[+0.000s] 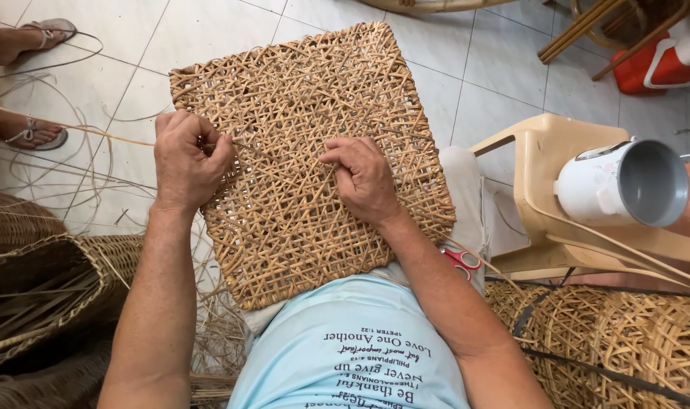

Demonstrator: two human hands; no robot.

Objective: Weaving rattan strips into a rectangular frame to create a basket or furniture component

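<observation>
Left hand [184, 163] pinches a cane strand [72, 129] at the woven panel's [307, 220] edge; right hand [362, 180] presses curled fingers on the weave.

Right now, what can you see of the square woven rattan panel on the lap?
The square woven rattan panel is tan, open lattice cane with a tighter bound border, lying flat but turned slightly askew across the person's lap, its far edge over the tiled floor. The left hand grips a thin loose strand at its left edge; the right hand presses on its middle.

Bright, even daylight; soft faint shadows; sharp focus; mild wide-angle bending at edges.
</observation>
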